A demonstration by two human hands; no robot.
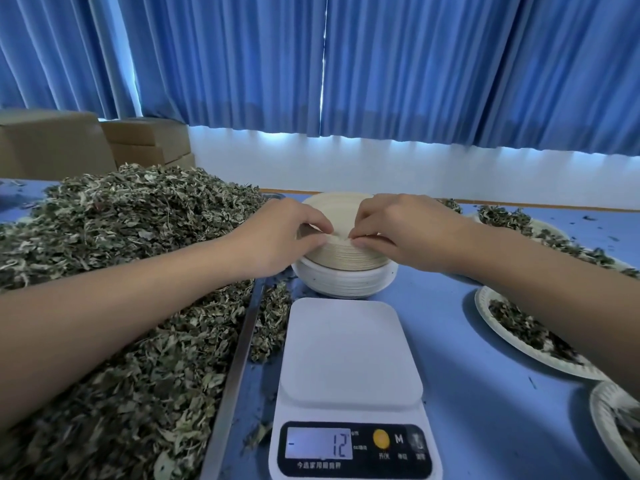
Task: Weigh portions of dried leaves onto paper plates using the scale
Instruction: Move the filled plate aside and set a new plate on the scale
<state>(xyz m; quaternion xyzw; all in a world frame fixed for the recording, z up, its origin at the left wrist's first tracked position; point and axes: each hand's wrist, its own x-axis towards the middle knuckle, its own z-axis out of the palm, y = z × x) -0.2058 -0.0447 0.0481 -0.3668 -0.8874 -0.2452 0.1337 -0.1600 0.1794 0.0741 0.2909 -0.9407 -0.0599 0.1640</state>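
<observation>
A stack of paper plates stands on the blue table behind the white scale. My left hand and my right hand both pinch the near rim of the top plate with fingertips. The scale's platform holds nothing and its display reads minus 12. A large heap of dried leaves fills a metal tray on the left, under my left forearm.
Paper plates holding leaf portions lie at the right, one under my right forearm, more farther back and at the bottom right corner. Cardboard boxes stand at the back left. Blue curtains hang behind.
</observation>
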